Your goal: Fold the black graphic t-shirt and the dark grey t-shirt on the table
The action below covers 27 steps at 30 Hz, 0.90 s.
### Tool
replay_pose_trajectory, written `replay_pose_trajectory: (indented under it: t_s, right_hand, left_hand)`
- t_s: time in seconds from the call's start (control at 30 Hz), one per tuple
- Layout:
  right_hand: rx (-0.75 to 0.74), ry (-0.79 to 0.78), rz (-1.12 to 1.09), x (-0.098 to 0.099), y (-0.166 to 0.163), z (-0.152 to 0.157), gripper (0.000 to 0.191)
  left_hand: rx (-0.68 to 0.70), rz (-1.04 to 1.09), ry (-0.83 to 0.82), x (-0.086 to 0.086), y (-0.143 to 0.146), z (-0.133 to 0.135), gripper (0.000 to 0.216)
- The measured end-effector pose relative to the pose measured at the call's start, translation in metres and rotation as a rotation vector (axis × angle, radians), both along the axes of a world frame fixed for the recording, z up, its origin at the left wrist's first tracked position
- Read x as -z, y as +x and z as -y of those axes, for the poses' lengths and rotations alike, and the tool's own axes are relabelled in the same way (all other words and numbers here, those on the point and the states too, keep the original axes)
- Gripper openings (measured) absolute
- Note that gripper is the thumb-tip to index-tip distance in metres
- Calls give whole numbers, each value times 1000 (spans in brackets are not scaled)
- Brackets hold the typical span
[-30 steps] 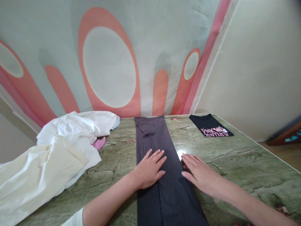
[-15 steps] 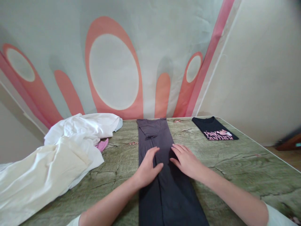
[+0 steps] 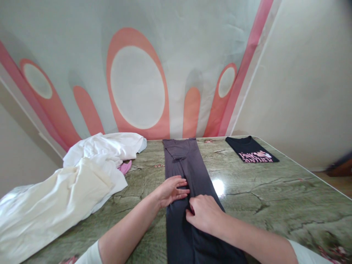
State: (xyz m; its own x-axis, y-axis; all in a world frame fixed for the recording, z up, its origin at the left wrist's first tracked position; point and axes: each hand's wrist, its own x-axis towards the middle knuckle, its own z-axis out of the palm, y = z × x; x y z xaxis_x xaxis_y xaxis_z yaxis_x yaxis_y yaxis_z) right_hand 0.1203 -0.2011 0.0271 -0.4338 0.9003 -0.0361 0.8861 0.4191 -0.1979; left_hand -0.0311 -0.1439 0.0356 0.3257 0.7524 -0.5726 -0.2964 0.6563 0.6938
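A long dark grey garment (image 3: 196, 170) lies in a narrow strip running from the table's far edge toward me, with a lengthwise fold down its middle. Whether it is trousers or a top, I cannot tell. My left hand (image 3: 173, 190) rests on its left part, fingers stretched out and slightly apart, the tips at the middle fold. Just right of it and closer to me, my right hand (image 3: 205, 212) has its fingers curled, pinching the cloth along that fold. The fingertips are partly hidden behind the hand.
A loose heap of white cloth (image 3: 101, 150) and cream cloth (image 3: 68, 194) covers the left side, a bit of pink cloth (image 3: 125, 167) sticking out. At the back right lies a folded black T-shirt (image 3: 238, 144) with pink print. The wood-patterned table (image 3: 277, 198) meets a wall behind.
My right hand has moved left and toward me, its spread fingers closing on the cloth at the middle fold. My left hand has turned and flattened on the garment. The view shifted slightly.
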Motion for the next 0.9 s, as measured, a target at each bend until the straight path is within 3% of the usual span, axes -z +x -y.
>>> replay_pose_trajectory:
  t_s: [0.1,0.2,0.37,0.5,0.67,0.9]
  right_hand:
    - [29,-14,-69,-2,5,-3,18]
    - [63,-97,-293,-8,15,-11,16]
    - [127,-572,-895,-14,33,-27,12]
    - [196,-720,-1174,-16,44,-30,15]
    - [216,-790,-1345,-22,51,-21,24]
    - [215,-857,-1335,-24,51,-12,31]
  left_hand:
    - [22,31,-25,3,1,-2,26]
    - [-13,103,-60,6,5,-3,17]
    - [-156,313,-62,15,23,-8,18]
    - [-137,405,-47,17,44,-24,30]
    - [-221,461,-68,16,74,-56,40]
    - [-269,482,-39,23,91,-85,47]
